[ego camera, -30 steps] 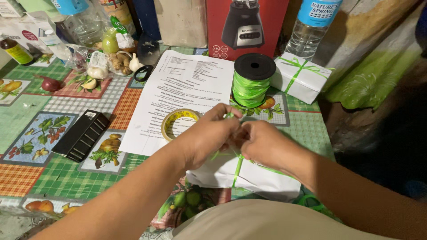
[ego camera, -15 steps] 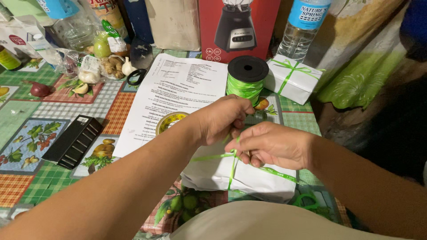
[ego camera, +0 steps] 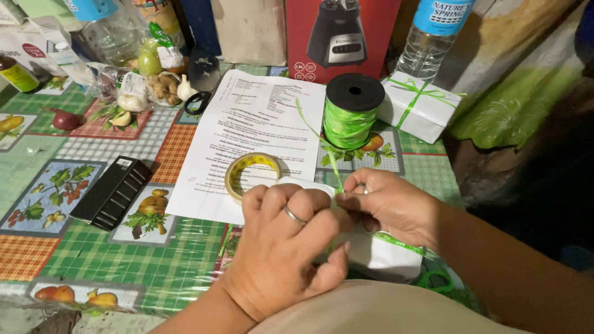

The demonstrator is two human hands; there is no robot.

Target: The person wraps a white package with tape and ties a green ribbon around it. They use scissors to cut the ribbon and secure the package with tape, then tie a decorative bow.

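Left hand (ego camera: 288, 244): lower centre of frame, palm down, ring on one finger, fingers curled over the white wrapped parcel (ego camera: 387, 256) and closed on the green ribbon (ego camera: 333, 166) where it crosses the top.
Right hand (ego camera: 387, 204): centre-right, touching the left, thumb + fingertips pinched on the same ribbon.
Parcel: lower centre, flat on the fruit-print tablecloth (ego camera: 93, 253), mostly hidden under both hands; only its right end and a far corner show.
Step (my read): tying the ribbon on the parcel, knot being drawn tight. Next calls for both ends kept taut, pull level, parcel pinned so it won't slide.
Ribbon tail: runs up from the hands twd the green ribbon spool (ego camera: 353, 111), upper centre.
Tape roll (ego camera: 250, 173): just left of the hands, on the printed sheet (ego camera: 260, 124).
Black box (ego camera: 112, 188): left, well apart.
Finished parcel (ego camera: 417, 105): upper right, already tied.
Edges/room: table edge close at the bottom and right; open cloth at lower left; far side crowded (red blender box (ego camera: 343, 34), water bottle (ego camera: 433, 37), garlic (ego camera: 127, 99)).
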